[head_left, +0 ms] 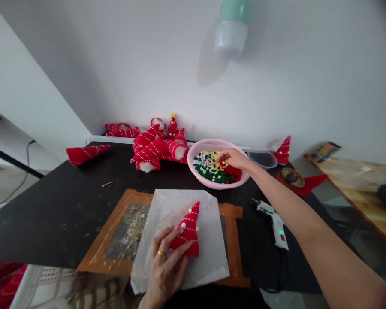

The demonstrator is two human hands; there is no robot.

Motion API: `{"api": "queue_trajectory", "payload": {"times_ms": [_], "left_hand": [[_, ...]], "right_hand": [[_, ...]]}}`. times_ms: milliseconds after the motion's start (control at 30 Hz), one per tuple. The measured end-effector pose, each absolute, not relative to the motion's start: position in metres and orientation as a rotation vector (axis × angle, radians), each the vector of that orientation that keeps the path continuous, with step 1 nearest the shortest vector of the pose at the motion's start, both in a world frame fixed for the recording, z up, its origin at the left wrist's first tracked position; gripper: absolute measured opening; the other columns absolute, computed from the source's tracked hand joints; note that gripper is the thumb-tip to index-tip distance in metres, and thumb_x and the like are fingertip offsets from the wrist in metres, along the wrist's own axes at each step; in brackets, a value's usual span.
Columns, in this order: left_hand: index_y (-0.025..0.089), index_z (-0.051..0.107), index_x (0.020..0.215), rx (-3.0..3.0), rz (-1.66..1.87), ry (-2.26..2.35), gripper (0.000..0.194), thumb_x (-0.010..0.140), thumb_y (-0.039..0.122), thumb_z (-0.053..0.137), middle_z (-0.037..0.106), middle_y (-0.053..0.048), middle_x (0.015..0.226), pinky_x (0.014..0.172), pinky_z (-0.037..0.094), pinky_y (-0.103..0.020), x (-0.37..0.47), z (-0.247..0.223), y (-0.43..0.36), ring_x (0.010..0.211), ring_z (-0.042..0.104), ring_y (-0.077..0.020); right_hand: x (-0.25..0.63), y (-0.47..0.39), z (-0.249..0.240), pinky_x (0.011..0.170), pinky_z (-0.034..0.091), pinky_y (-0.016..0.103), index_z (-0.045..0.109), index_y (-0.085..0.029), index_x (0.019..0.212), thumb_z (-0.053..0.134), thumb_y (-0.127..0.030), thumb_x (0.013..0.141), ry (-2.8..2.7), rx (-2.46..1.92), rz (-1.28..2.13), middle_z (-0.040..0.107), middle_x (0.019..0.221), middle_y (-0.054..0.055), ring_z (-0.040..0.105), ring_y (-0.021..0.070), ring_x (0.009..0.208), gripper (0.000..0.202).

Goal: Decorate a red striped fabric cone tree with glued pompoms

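Observation:
My left hand (167, 262) is closed around the lower part of a red felt cone (190, 229) wound with red-and-white twisted cord. A few white and yellow pom-poms sit on the cone, which lies on white paper (209, 257) with its tip pointing away from me. My right hand (232, 158) reaches into a pink plastic basket (197, 178), its fingers bent down at the yellow pom-poms (216, 159). White, green and red pom-poms lie around them. Whether a pom-pom is between those fingertips is too small to see.
A white glue gun (276, 225) with a green light lies right of the paper. Stuffed red cones (151, 152) are heaped at the back, near a small decorated cone (173, 126). Another cone (86, 154) lies left. A tape roll (292, 177) and red felt (312, 184) lie right.

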State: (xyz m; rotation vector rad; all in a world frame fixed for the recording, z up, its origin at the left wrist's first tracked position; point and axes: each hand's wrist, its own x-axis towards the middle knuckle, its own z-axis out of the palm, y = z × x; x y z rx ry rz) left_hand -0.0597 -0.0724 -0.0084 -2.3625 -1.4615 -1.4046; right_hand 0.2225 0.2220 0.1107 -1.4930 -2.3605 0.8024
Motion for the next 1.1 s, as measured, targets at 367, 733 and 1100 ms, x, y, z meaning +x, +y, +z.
{"api": "queue_trajectory", "payload": {"times_ms": [367, 733, 1100], "left_hand": [[0.026, 0.074, 0.109, -2.368, -1.435, -1.469, 0.035, 0.085, 0.005, 0.061, 0.062, -0.009, 0.13, 0.095, 0.057, -0.052, -0.058, -0.007, -0.073, 0.128, 0.051, -0.0321], [0.027, 0.074, 0.111, -2.389, -1.433, -1.491, 0.036, 0.085, 0.004, 0.062, 0.06, -0.009, 0.132, 0.097, 0.055, -0.051, -0.059, -0.009, -0.075, 0.129, 0.05, -0.0324], [0.026, 0.074, 0.112, -2.4, -1.427, -1.499, 0.034, 0.087, 0.006, 0.062, 0.06, -0.01, 0.133, 0.099, 0.053, -0.052, -0.059, -0.011, -0.075, 0.13, 0.049, -0.0326]], "right_hand": [[0.221, 0.212, 0.092, 0.071, 0.048, 0.029, 0.075, -0.022, 0.067, 0.072, -0.002, 0.068, -2.623, -1.672, 0.626, 0.076, 0.076, 0.002, 0.07, 0.0222, 0.076, 0.02], [0.194, 0.113, 0.114, 0.069, 0.05, 0.027, 0.074, -0.02, 0.088, 0.068, -0.015, 0.082, -2.329, -1.243, 0.688, 0.075, 0.084, 0.001, 0.068, 0.0168, 0.075, 0.01], [0.141, 0.042, 0.044, 0.079, 0.052, 0.03, 0.071, -0.017, 0.101, 0.059, -0.006, 0.091, -2.582, -1.067, 0.428, 0.07, 0.101, 0.007, 0.067, 0.0199, 0.091, 0.02]]}}
